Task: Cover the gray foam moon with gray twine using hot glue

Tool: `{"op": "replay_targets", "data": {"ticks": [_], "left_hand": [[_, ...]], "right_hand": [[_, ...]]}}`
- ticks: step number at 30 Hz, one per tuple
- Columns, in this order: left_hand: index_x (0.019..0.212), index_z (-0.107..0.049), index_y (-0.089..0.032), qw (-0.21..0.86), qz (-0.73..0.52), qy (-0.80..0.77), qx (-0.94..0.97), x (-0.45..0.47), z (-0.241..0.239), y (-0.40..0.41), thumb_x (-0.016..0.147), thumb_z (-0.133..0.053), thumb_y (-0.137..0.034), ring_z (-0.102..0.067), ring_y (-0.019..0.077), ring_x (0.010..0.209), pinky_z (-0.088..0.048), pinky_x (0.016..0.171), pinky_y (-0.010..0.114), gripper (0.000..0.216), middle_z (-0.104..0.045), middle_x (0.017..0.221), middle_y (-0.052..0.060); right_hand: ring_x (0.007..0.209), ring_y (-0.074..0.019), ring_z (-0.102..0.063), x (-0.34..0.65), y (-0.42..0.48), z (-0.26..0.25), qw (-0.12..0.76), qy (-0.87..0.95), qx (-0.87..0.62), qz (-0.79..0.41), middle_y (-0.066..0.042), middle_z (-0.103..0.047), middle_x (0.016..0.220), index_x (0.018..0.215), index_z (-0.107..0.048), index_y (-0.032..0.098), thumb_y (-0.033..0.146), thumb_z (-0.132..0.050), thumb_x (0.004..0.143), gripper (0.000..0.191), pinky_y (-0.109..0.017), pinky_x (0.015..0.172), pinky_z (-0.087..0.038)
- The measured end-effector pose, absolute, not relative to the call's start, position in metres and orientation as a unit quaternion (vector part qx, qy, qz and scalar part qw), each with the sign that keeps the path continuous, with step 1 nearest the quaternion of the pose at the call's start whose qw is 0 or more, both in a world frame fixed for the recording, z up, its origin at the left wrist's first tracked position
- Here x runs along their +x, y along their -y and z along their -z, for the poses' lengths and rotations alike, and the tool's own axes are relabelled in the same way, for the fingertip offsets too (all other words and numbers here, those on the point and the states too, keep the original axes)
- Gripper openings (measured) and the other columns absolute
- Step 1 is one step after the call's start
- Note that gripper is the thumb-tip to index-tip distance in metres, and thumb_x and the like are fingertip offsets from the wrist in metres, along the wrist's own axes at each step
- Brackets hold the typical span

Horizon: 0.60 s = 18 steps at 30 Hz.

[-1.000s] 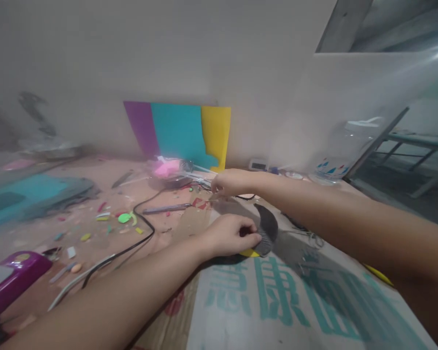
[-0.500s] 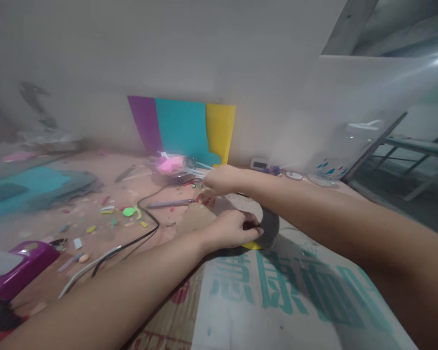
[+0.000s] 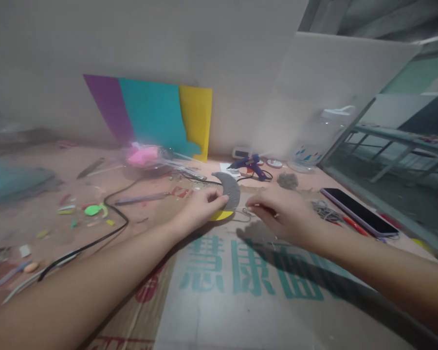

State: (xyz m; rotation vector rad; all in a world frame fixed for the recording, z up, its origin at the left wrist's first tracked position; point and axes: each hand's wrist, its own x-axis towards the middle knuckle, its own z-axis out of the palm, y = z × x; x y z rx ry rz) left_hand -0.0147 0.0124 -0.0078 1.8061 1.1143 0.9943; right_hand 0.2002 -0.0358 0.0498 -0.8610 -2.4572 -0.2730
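Note:
My left hand [image 3: 199,209] pinches a crescent-moon cutout [image 3: 230,190] between thumb and fingers. Most of the crescent is grey, seemingly covered with wound yarn, while its lower tip is bare yellow. To its right, my right hand [image 3: 282,211] has thumb and fingertips closed on a thin grey yarn [image 3: 244,216], which loops back toward the crescent. Both hands are just above a white printed sheet [image 3: 219,311] with teal characters. Beyond my right wrist lies a loose bundle of the same grey yarn [image 3: 324,211].
Behind the hands lies a blue glue gun [image 3: 253,166] with a black cord. On the right are a phone [image 3: 359,211], red-handled scissors [image 3: 354,226] and a clear jug [image 3: 314,146]. Coloured sheets [image 3: 153,114] lean on the wall; clay scraps [image 3: 93,210] litter the left.
My right hand has moved from beyond the crescent, over my left, back to the right side. The view has turned right, bringing the phone and yarn bundle into sight.

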Motion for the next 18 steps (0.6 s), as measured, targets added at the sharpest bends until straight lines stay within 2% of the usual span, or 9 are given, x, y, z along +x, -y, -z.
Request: {"op": "replay_targets", "data": {"ticks": [5, 10, 15, 18], "left_hand": [[0.067, -0.054, -0.017, 0.385, -0.384, -0.449, 0.709, -0.016, 0.006, -0.011, 0.081, -0.059, -0.047, -0.045, 0.0120, 0.063, -0.034, 0.059, 0.023, 0.034, -0.051, 0.065, -0.003], [0.075, -0.057, -0.017, 0.416, -0.384, -0.442, 0.696, -0.015, 0.006, -0.008, 0.081, -0.061, -0.050, -0.047, 0.0100, 0.056, -0.034, 0.053, 0.021, 0.033, -0.055, 0.063, -0.004], [0.071, -0.046, -0.019, 0.462, -0.408, -0.448, 0.648, -0.012, 0.006, -0.004, 0.083, -0.060, -0.046, -0.042, 0.0075, 0.043, -0.030, 0.044, 0.018, 0.033, -0.046, 0.047, -0.007], [0.073, -0.045, -0.019, 0.527, -0.453, -0.424, 0.580, -0.010, 0.004, -0.003, 0.085, -0.058, -0.041, -0.048, 0.0078, 0.044, -0.033, 0.043, 0.017, 0.029, -0.052, 0.053, -0.005]], "right_hand": [[0.063, -0.0161, -0.053, 0.209, 0.039, -0.017, 0.253, 0.904, -0.302, 0.164, -0.003, -0.061, 0.068, 0.091, -0.066, 0.017, 0.023, -0.046, 0.097, 0.022, -0.028, 0.060, -0.038], [0.064, -0.0166, -0.056, 0.212, 0.038, -0.007, 0.249, 0.901, -0.322, 0.147, -0.005, -0.063, 0.069, 0.093, -0.067, 0.015, 0.025, -0.044, 0.098, 0.025, -0.028, 0.060, -0.040], [0.064, -0.0161, -0.057, 0.210, 0.042, -0.012, 0.249, 0.900, -0.332, 0.129, -0.005, -0.064, 0.069, 0.092, -0.067, 0.014, 0.024, -0.042, 0.098, 0.028, -0.027, 0.061, -0.041], [0.063, -0.0167, -0.057, 0.206, 0.045, -0.016, 0.220, 0.908, -0.328, 0.143, -0.006, -0.064, 0.068, 0.089, -0.068, 0.014, 0.023, -0.040, 0.097, 0.030, -0.027, 0.059, -0.039]]}}
